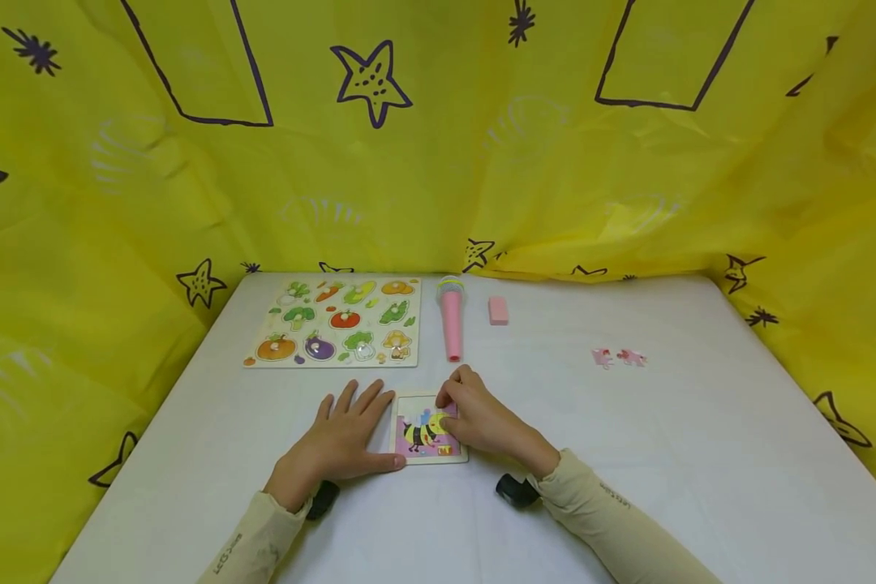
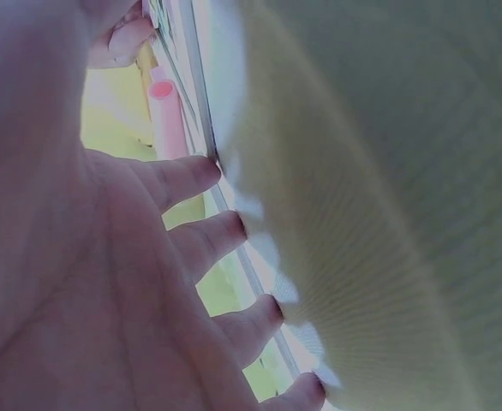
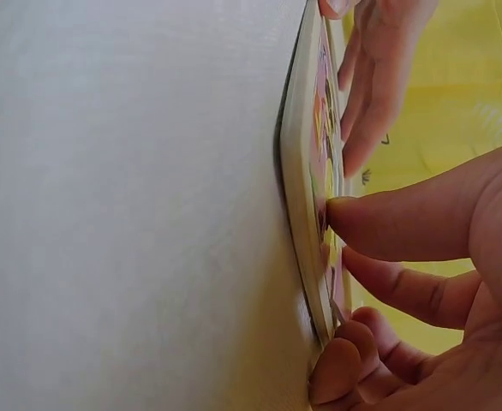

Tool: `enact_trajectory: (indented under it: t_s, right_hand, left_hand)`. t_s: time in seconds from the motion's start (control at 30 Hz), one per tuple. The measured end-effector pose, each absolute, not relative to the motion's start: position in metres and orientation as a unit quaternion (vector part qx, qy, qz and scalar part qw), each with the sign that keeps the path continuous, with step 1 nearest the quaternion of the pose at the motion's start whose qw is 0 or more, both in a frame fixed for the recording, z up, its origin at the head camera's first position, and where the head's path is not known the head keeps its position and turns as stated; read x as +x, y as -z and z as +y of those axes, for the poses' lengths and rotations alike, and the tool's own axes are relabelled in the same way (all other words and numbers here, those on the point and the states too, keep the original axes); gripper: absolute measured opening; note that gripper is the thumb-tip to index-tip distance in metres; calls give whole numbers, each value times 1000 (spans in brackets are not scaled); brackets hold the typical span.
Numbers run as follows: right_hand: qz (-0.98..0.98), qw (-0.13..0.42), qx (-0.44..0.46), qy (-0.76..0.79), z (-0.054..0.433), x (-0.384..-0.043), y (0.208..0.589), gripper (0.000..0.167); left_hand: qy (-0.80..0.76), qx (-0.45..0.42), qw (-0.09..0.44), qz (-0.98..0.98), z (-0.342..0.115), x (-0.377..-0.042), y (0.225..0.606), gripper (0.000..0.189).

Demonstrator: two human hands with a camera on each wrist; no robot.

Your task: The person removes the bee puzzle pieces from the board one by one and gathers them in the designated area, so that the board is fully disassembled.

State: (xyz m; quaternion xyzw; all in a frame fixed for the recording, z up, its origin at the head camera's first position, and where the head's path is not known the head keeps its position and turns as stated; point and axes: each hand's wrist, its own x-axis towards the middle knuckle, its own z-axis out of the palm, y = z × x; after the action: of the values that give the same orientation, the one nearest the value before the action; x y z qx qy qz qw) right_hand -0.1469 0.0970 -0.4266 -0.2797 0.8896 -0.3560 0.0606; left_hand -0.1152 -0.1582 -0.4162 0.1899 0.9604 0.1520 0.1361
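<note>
A small wooden jigsaw puzzle (image 1: 427, 453) with a bee picture lies on the white table in front of the person. Its upper left part shows pale bare backing. The left hand (image 1: 346, 438) is spread flat beside it, thumb on the lower left corner and index fingertip near the upper left one. Over the puzzle's right side, the right hand (image 1: 482, 414) has curled fingers and pinches a puzzle piece (image 3: 337, 295), mostly hidden by the fingers. In the right wrist view, the right thumb (image 3: 379, 224) touches the picture, and the piece's edge sticks up slightly.
Behind the hands lie a vegetable peg board (image 1: 321, 341), a pink toy microphone (image 1: 452, 324) and a pink block (image 1: 498, 311). Two loose pink puzzle pieces (image 1: 632, 358) lie to the right. A yellow curtain (image 1: 438, 178) surrounds the table's back and sides.
</note>
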Motion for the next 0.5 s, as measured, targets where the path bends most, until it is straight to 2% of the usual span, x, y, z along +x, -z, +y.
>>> enact_trajectory:
  t_s: [0.5]
  right_hand:
    - [893,25,-278,352,95,-145,426,15]
  left_hand:
    - [-161,195,134,958,-159,-113,415,103]
